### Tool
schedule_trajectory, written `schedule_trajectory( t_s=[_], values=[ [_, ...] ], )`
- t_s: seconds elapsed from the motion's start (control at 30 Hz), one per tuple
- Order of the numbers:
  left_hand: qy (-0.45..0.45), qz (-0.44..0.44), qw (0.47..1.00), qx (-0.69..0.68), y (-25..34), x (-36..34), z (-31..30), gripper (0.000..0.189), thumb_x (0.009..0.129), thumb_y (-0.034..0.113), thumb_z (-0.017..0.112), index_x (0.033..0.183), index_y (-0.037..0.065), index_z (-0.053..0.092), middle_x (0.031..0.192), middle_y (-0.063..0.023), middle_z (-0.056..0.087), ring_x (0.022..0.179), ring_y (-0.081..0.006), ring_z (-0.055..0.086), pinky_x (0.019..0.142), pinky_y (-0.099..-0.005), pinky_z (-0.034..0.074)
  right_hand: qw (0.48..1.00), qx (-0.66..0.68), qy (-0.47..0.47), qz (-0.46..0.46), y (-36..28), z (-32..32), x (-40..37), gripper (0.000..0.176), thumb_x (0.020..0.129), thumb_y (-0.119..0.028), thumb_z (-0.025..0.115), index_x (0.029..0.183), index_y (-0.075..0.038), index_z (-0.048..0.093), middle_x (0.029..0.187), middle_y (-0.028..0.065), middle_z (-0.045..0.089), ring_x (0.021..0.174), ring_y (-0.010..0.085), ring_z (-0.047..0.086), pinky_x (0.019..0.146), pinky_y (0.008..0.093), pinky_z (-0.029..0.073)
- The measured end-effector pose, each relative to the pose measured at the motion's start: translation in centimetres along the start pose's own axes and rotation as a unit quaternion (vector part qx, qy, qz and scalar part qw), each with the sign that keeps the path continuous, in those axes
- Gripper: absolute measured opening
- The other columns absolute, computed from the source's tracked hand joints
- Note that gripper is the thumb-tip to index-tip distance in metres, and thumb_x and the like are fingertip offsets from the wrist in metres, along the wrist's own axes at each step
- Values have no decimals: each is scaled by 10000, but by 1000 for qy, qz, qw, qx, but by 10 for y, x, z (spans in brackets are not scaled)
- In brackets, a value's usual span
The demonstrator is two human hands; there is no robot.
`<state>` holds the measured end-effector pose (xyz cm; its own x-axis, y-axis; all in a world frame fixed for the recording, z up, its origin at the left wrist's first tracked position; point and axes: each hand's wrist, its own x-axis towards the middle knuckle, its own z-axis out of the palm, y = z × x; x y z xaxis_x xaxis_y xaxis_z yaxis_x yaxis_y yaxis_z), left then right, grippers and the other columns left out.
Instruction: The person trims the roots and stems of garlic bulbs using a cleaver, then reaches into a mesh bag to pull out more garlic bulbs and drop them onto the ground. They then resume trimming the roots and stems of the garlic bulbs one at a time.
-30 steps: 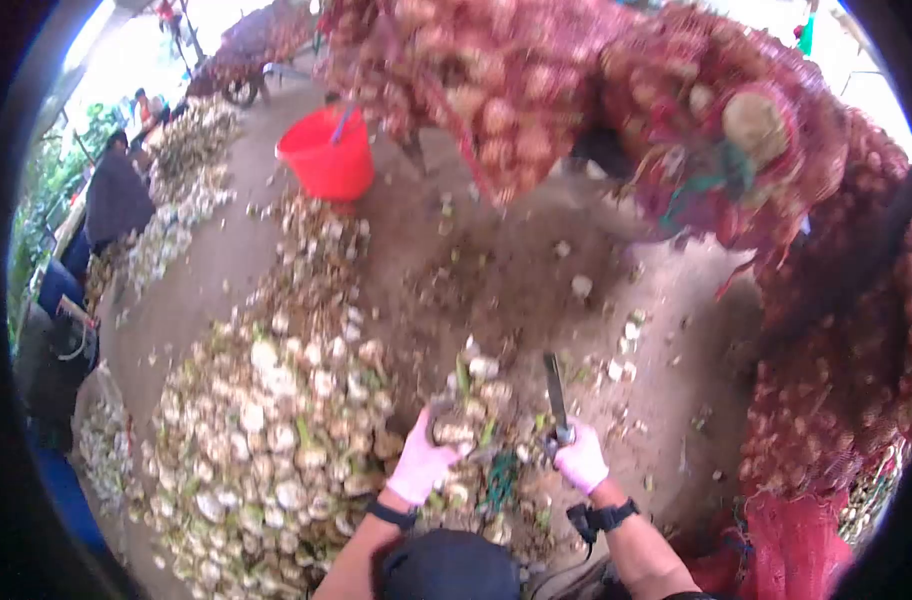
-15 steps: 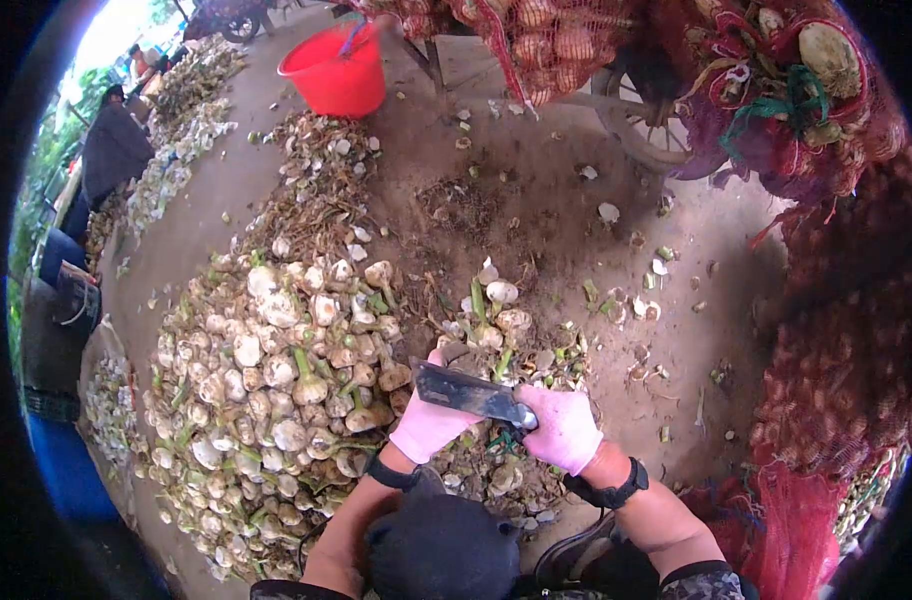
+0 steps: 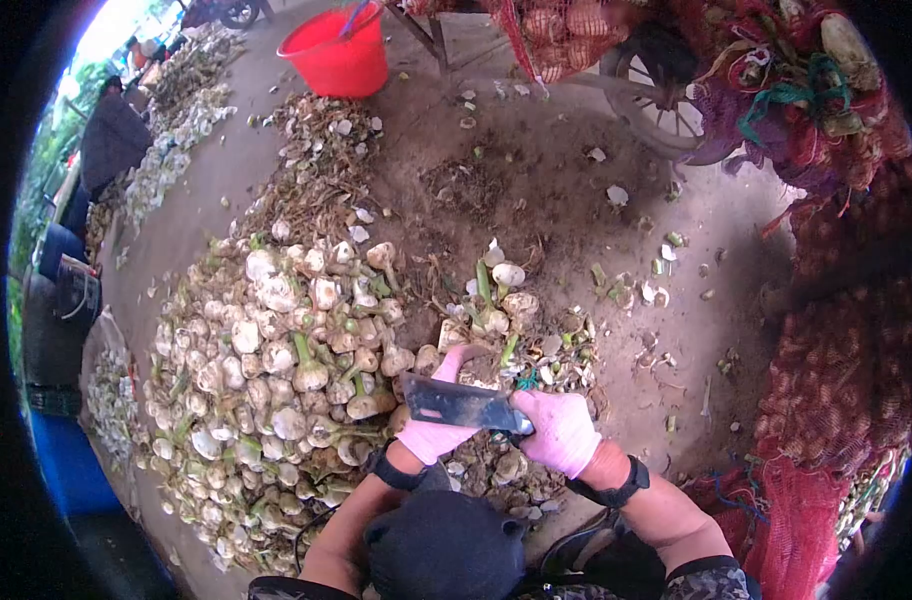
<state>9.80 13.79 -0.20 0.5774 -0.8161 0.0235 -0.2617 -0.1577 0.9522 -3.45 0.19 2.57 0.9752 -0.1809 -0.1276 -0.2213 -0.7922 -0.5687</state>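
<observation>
My right hand (image 3: 558, 432), in a pink glove, is closed round the handle of a wide, dark-bladed knife (image 3: 456, 404). The blade points left and lies across my view of the left hand. Behind it, my left hand (image 3: 436, 440), also in a pink glove, has a finger stretched out past the blade's upper edge; its other fingers are mostly hidden. I make out nothing held there. A large heap of garlic bulbs (image 3: 266, 400) lies to the left, its near edge beside my left hand. Ahead of the hands are a few garlic bulbs with green stems (image 3: 496, 300).
Garlic trimmings (image 3: 566, 355) litter the ground ahead of my hands. A red bucket (image 3: 336, 60) stands farther off. Red mesh sacks (image 3: 836, 380) fill the right side, with more on a wheeled cart (image 3: 666, 110). Another person (image 3: 114, 140) is at far left.
My left hand has shifted slightly, and its outstretched finger now reaches farther right beyond the blade. The knife has tilted a little and dropped lower in view. My right hand keeps its grip.
</observation>
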Motion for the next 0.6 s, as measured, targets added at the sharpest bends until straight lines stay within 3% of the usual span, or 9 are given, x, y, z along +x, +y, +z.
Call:
schedule_trajectory(
  t_s=[0.23,0.27,0.3,0.33,0.37,0.47,0.53,0.57,0.6],
  values=[
    [1,-154,988,-6,-14,-15,7,592,794,294,709,1231,24,414,945,-124,601,800,-201,617,735,-345,514,999,-15,28,-15,11,15,0,241,634,-149,683,817,-113,531,691,101,580,663,334,617,565,434,476],
    [-58,-276,879,-384,-27,-14,6,510,856,398,599,1183,41,440,909,-122,606,789,-207,616,723,-348,518,999,-15,27,-14,13,16,0,241,634,-149,683,817,-113,531,691,101,580,663,334,617,565,434,476],
    [-106,-350,619,-695,-36,-12,6,496,918,503,490,1136,58,465,872,-120,611,778,-213,615,712,-352,522,999,-15,41,-18,15,16,0,240,631,-147,679,810,-114,523,682,100,571,655,334,612,560,437,474],
    [-58,-387,704,-593,-39,-11,20,573,944,616,275,1032,101,510,828,-93,612,742,-206,604,706,-349,524,998,-15,55,-21,16,17,0,239,628,-145,676,803,-115,516,673,99,563,647,334,608,556,440,471],
    [-58,-388,703,-593,-44,-13,21,573,944,616,275,1032,101,510,828,-93,612,742,-206,604,706,-349,524,998,-14,54,-21,17,18,-1,239,628,-145,676,803,-115,516,673,99,563,647,334,608,556,440,471],
    [-141,-112,979,-91,-29,-7,12,418,892,479,466,1029,84,495,836,-115,600,772,-221,600,711,-360,515,997,4,71,-23,25,21,-2,211,626,-138,657,797,-126,534,692,105,574,656,344,608,566,438,478],
    [-166,104,940,279,-5,-8,4,373,858,387,594,1027,73,485,841,-129,591,791,-231,596,714,-368,509,998,11,51,19,44,27,-1,202,643,-125,640,833,-124,571,730,110,619,699,342,629,618,448,495],
    [-56,-124,991,22,20,-12,13,489,689,224,728,1039,22,452,883,-156,573,824,-251,595,729,-381,501,983,-12,72,170,56,30,3,158,684,-123,618,841,-128,600,752,127,644,729,345,639,644,437,510],
    [-74,-97,992,16,22,-13,11,542,663,192,751,1073,14,446,905,-127,564,831,-229,589,741,-359,499,961,-4,114,251,76,23,1,182,713,-124,606,893,-139,627,760,146,649,745,349,640,652,427,515]
  ],
)
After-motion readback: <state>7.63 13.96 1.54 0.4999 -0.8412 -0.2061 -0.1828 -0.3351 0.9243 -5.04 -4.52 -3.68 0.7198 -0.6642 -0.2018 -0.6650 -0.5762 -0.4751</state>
